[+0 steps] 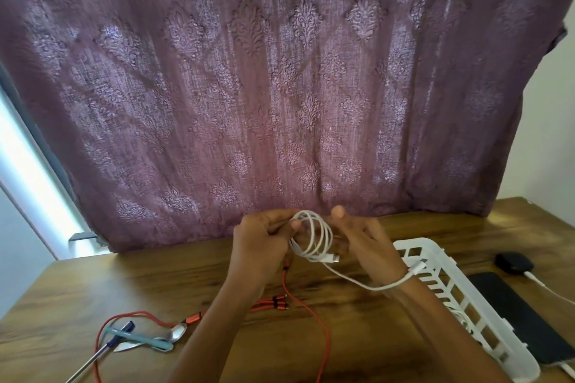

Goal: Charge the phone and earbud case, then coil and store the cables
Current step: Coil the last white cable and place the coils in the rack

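A white cable point(314, 236) is wound in several loops, held up above the wooden table point(93, 295). My left hand point(264, 239) grips the coil at its left side. My right hand point(364, 242) is behind the coil's right side, thumb raised, with the cable's loose tail draped over that wrist. An orange multi-plug cable point(311, 314) lies loose on the table below my hands. At the right lie a black phone point(513, 317) and a black earbud case point(513, 262), each with a white cable point(547, 288) at it.
A white slatted basket point(457, 298) stands to the right of my hands, beside the phone. A spoon point(175, 334), a knife with a teal handle point(140, 340) and a pen point(102, 354) lie at the front left. A purple curtain point(280, 87) hangs behind the table.
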A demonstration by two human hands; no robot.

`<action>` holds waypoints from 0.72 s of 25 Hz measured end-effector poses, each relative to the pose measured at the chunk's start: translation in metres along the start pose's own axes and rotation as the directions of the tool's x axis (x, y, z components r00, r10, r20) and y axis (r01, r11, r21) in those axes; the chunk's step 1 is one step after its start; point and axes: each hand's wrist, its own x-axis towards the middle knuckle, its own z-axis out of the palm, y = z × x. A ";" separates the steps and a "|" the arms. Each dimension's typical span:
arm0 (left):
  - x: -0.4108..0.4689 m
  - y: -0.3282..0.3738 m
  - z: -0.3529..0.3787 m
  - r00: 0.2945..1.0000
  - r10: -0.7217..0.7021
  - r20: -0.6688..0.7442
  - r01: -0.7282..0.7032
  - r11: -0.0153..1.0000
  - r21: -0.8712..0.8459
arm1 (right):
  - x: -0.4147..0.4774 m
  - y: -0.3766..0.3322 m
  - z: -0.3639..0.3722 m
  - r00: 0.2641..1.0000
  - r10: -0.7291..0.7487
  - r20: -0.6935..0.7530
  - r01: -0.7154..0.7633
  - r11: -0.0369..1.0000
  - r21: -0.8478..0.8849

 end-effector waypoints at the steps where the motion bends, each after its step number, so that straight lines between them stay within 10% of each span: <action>1: -0.002 0.002 0.001 0.998 0.056 -0.037 -0.053 0.994 0.094 | -0.002 -0.005 0.002 1.000 0.015 0.008 -0.015 0.999 0.033; 8: -0.006 0.012 0.004 0.971 0.228 -0.072 -0.191 0.922 0.337 | 0.001 -0.007 0.004 0.994 0.086 -0.070 -0.086 0.996 0.011; 18: -0.004 0.006 0.007 0.993 -0.084 0.079 0.078 0.994 0.070 | 0.000 0.000 -0.003 0.990 0.137 0.046 -0.143 0.885 0.443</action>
